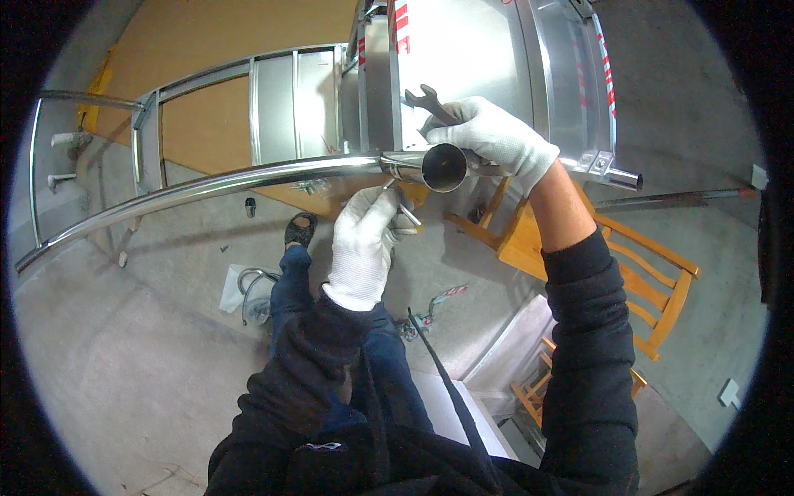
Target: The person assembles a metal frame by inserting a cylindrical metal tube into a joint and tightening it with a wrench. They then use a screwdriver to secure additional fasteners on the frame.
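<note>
Around the open pipe end (444,168), the gloved left hand (361,240) is below left and the right hand (500,142) above right.

The hands are apart: the left pinches a slim metal piece (409,216), its exact kind unclear, just below the pipe end; the right is closed round a wrench (430,103), whose head shows above it. Steady work here probably calls for a light, straight pinch on the slim piece, lest it slip to the floor (165,347), and a firm wrench grip that keeps steel off the pipe end. Leftward from the pipe end runs a curved rail (248,176); above it stands a steel-panelled unit (471,50), and below right a wooden chair (525,241).
</note>
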The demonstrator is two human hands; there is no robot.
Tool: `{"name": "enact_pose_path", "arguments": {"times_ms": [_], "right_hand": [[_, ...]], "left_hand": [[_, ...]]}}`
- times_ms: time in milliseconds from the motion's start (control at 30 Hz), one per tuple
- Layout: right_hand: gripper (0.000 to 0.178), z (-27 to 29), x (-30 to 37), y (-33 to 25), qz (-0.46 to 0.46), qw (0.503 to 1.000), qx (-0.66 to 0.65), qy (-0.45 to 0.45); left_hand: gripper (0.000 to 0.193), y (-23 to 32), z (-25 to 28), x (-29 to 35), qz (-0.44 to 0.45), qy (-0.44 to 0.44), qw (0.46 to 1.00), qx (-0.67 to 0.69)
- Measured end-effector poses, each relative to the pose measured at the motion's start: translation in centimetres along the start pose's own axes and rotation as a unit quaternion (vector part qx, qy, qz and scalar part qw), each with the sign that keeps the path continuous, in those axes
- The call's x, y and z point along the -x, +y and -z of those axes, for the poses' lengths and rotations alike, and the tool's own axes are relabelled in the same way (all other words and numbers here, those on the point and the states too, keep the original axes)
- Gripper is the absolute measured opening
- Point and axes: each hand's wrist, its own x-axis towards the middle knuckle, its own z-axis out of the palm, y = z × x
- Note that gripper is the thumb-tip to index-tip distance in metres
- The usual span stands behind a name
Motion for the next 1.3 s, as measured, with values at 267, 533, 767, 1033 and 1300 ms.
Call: {"name": "enact_pose_path", "arguments": {"times_ms": [267, 533, 767, 1033, 1300], "right_hand": [[0.028, -0.1, 0.0, 0.4, 0.012, 1.0, -0.016, 0.005], [0.027, 0.1, -0.1, 0.7, 0.01, 1.0, -0.014, 0.002], [0.028, 0.0, 0.1, 0.5, 0.01, 1.0, -0.014, -0.007], [0.028, 0.4, -0.1, 1.2, 0.026, 1.0, -0.005, -0.016], [0.033, 0.0, 0.9, -0.8, -0.003, 1.0, 0.011, -0.018]], "left_hand": [[0.021, 0.0, 0.3, 0.2, -0.005, -0.023, 1.0, -0.003], [0.021, 0.4, -0.2, 0.0, -0.025, -0.003, 0.997, -0.073], [0.02, 0.1, -0.2, -0.3, -0.023, 0.005, 0.995, -0.099], [0.019, -0.3, 0.0, -0.7, -0.116, 0.017, 0.964, -0.24], [0.022, 0.0, 0.1, -0.7, -0.013, -0.014, 0.999, -0.036]]}}
